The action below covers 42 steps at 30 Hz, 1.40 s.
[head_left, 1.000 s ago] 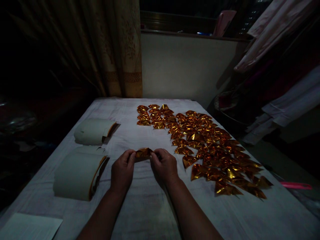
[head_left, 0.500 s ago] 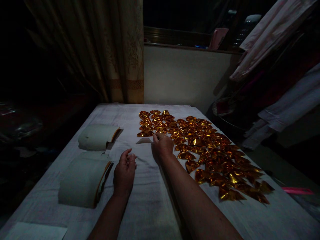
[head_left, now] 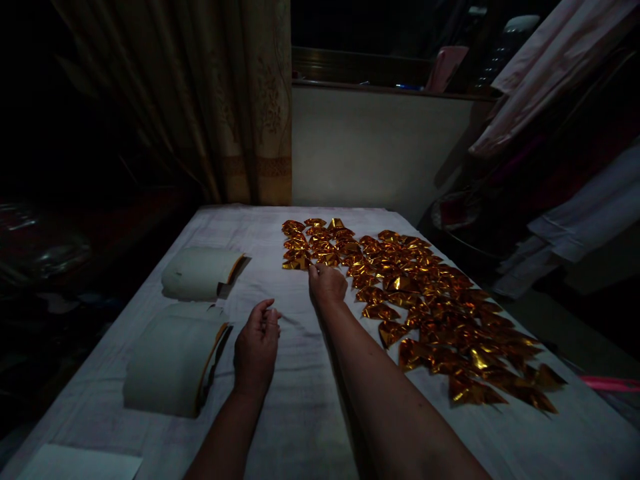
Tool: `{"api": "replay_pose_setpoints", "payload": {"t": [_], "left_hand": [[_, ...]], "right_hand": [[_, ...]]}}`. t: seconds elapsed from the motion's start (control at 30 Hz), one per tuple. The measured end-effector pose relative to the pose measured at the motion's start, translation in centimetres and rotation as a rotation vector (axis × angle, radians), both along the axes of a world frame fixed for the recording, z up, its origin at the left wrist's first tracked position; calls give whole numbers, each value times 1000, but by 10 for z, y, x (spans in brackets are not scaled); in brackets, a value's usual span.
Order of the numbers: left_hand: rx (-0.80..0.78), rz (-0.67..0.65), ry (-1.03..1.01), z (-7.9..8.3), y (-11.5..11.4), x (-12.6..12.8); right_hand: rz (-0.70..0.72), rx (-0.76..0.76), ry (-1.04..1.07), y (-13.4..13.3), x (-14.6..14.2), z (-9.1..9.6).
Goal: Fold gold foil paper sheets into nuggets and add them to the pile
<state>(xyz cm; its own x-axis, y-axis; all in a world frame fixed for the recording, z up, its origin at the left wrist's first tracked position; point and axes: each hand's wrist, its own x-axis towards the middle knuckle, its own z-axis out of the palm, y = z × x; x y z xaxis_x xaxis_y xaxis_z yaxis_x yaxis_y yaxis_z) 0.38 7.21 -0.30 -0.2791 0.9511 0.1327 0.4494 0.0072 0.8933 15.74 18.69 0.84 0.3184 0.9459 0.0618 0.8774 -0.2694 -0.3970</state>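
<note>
Many folded gold foil paper pieces (head_left: 400,283) lie in rows and a crowded spread over the right half of the table. At the near end of the leftmost column, my right hand (head_left: 328,284) is closed, with thumb and forefinger at the tip of one gold foil piece (head_left: 296,264). That piece sits right against the ones behind it. My left hand (head_left: 256,347) hovers over the white tabletop, fingers loosely bent and somewhat apart, with nothing visible in them. Left of it are two curved stacks of pale sheets (head_left: 167,360) with orange-gold edges.
A white cloth (head_left: 300,413) covers the table. Behind stand a patterned curtain (head_left: 250,133) and a pale wall (head_left: 370,147) below a window ledge. Clothes (head_left: 575,213) hang at the right. A white sheet (head_left: 85,463) lies at the near left corner.
My right hand has moved slightly away from me, bringing the foil piece up against its column; the shadow beside it has shrunk. The view has shifted slightly; my left hand stays nearly in place.
</note>
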Motion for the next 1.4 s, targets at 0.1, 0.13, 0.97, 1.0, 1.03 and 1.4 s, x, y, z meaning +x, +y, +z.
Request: {"api": "replay_pose_setpoints", "payload": {"t": [0.1, 0.13, 0.97, 1.0, 1.03, 1.4], "left_hand": [[0, 2, 16, -1, 0, 0], [-1, 2, 16, -1, 0, 0], [18, -28, 44, -4, 2, -2], [21, -33, 53, -4, 1, -2], [23, -40, 64, -3, 1, -2], [73, -215, 295, 27, -25, 9]], "right_hand": [[-10, -9, 10, 0, -1, 1], [-11, -11, 14, 0, -1, 1], [294, 122, 149, -94, 22, -7], [304, 130, 150, -105, 25, -9], [315, 140, 152, -116, 27, -12], [376, 372, 304, -152, 34, -25]]}}
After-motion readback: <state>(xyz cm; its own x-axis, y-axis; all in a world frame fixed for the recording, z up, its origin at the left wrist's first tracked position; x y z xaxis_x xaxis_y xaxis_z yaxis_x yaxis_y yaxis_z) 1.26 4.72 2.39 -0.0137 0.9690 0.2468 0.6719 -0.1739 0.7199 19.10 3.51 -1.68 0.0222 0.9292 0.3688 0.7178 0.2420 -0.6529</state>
